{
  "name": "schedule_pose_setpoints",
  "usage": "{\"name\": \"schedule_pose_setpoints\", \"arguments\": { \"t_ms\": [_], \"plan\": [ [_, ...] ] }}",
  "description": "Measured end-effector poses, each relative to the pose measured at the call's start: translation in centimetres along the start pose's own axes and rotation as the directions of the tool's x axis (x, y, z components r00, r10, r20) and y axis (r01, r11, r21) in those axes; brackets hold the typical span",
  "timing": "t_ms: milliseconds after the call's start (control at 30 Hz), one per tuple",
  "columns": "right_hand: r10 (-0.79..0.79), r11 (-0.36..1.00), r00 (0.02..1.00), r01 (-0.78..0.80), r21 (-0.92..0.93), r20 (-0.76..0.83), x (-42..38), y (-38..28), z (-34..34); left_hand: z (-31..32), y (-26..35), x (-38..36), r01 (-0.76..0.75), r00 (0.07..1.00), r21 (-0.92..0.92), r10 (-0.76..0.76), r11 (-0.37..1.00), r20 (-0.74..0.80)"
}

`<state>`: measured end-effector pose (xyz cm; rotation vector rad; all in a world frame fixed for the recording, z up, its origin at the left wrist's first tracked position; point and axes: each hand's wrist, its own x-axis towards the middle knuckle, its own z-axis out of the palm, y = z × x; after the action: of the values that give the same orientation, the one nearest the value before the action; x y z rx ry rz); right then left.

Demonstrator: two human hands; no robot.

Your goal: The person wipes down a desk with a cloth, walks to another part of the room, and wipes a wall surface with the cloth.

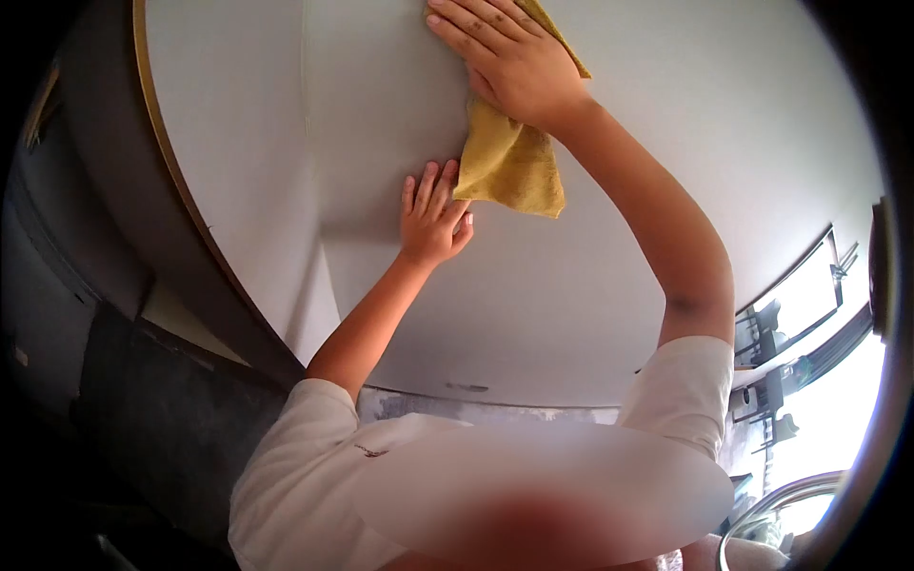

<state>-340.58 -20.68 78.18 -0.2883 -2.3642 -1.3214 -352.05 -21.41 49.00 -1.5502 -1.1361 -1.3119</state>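
My right hand is high on a smooth pale wall panel, its fingers together over a yellow cloth that it presses against the surface. The cloth's lower part hangs loose below the palm, and a strip of it shows past the back of the hand. Lower and to the left, my left hand lies flat on the same panel with its fingers spread. A bottom corner of the cloth overlaps the left index finger. Whether that finger grips the cloth cannot be seen; it looks merely covered.
Along the left, the panel ends in a dark frame with a thin brown edge. A small slot-like mark sits low on the panel. At the right are bright windows and a curved metal rim. Grey floor shows lower left.
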Motion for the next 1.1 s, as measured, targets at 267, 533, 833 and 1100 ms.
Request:
{"name": "schedule_pose_setpoints", "arguments": {
  "t_ms": [267,533,833,1100],
  "plan": [
    [0.455,0.84,0.859,-0.501,-0.208,-0.234,0.3,7.6,-6.1,-0.1,0.2,0.2,0.004,1.0,-0.008,-0.004,1.0,-0.031],
    [0.827,0.507,0.547,-0.62,0.599,-0.133,-11.8,23.2,-11.5,-0.4,0.4,0.5,0.014,1.0,-0.005,-0.014,1.0,-0.025],
    [0.727,0.452,0.338,-0.891,0.047,-0.597,-40.9,40.3,-5.6,-0.4,0.5,0.6,0.009,1.0,-0.002,-0.009,1.0,-0.028],
    [0.828,0.379,0.135,-0.851,0.365,-0.544,-36.7,35.8,-6.1,-0.6,0.3,0.5,-0.018,1.0,0.025,0.018,1.0,0.0]
  ]
}}
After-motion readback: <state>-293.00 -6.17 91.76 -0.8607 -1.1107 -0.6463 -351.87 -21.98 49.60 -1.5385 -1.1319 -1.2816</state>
